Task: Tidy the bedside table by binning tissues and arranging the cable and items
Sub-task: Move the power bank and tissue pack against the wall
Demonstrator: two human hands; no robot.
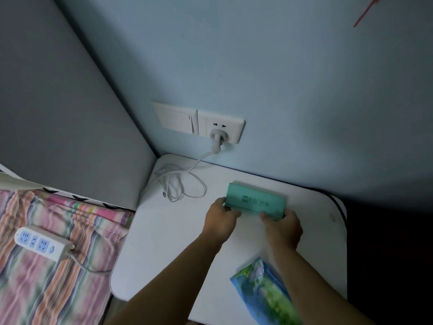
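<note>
A flat teal box (255,200) with dark print lies on the white bedside table (164,242) near the wall. My left hand (220,219) grips its left end and my right hand (282,228) grips its right end. A loose white cable (185,181) lies coiled at the table's back left corner, running up to a plug (216,141) in the wall socket. A blue and green plastic packet (264,292) rests at the table's front right, partly under my right forearm.
A white power strip (42,245) lies on the striped bedding (46,266) to the left. A grey padded headboard (70,125) rises behind the bed. A light switch (175,118) sits beside the socket on the blue wall. Dark space lies right of the table.
</note>
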